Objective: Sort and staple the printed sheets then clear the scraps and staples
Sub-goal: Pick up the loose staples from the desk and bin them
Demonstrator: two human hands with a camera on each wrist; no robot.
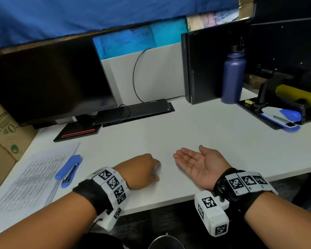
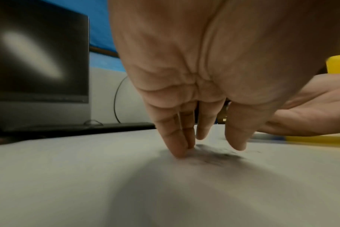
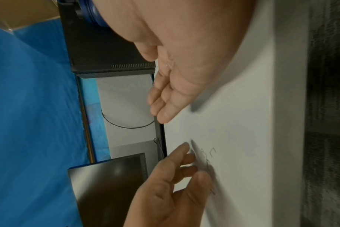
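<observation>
**Loose staples swept toward a waiting palm**

The person's left hand (image 1: 142,170) is down on the white desk (image 1: 214,141), fingers pointing at the surface; the left wrist view shows its fingertips (image 2: 180,152) touching the top, gathered close but holding nothing I can make out. The right hand (image 1: 199,162) lies just beside it, palm up, fingers straight and relaxed, like a tray. A tiny glint sits in that palm, too small to name.

What the next move turns on: the small bent wire staples (image 3: 209,155) lie on the desk right at the left fingertips, in the gap between the two hands and slightly toward the near edge. The left hand is plainly the nearer. From here I judge the staples have to travel rightward, across that short gap, into the open palm. I can count about three in the right wrist view; more may hide under the fingers' shadow.

The stack of printed white sheets (image 1: 32,177) sits at the far left of the desk, with a slim blue stapler (image 1: 69,170) lying beside its right edge, long axis running away from the person. A second, bulkier blue-and-white stapler (image 1: 281,116) rests on a black tray (image 1: 248,106) at the far right. So: two staplers, one pile of sheets. I'd say the stapling looks finished and clearing is under way. I see no paper scraps.
</observation>
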